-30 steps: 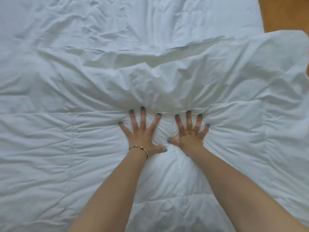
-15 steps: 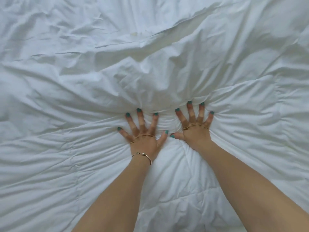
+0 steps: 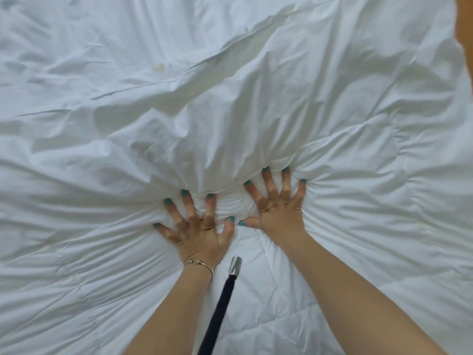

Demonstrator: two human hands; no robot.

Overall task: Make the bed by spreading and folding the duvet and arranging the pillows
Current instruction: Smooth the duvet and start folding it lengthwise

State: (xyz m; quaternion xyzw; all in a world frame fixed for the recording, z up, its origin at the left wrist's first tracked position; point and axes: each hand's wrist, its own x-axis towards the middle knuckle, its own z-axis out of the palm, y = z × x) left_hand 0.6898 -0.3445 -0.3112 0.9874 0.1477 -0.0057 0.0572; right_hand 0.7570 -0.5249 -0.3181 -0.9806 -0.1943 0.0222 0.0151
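A white quilted duvet [image 3: 358, 155] fills nearly the whole view, crumpled into a raised fold just beyond my fingers. My left hand [image 3: 197, 229] lies flat on it with fingers spread, pressing into the fabric. My right hand [image 3: 279, 203] presses beside it, a little farther forward, fingers also straight and splayed. Creases radiate outward from both hands. The duvet's far edge [image 3: 230, 57] runs diagonally over the white sheet [image 3: 89, 34] behind it. No pillows are in view.
A dark cord with a silver metal tip [image 3: 234, 265] dangles between my forearms above the duvet. A strip of orange-brown surface [image 3: 465, 21] shows at the top right corner, past the bed's edge.
Both hands have pushed forward across the duvet, the right one farther, bunching the fold ahead of them. The view has moved closer, and a dark cord has swung into sight.
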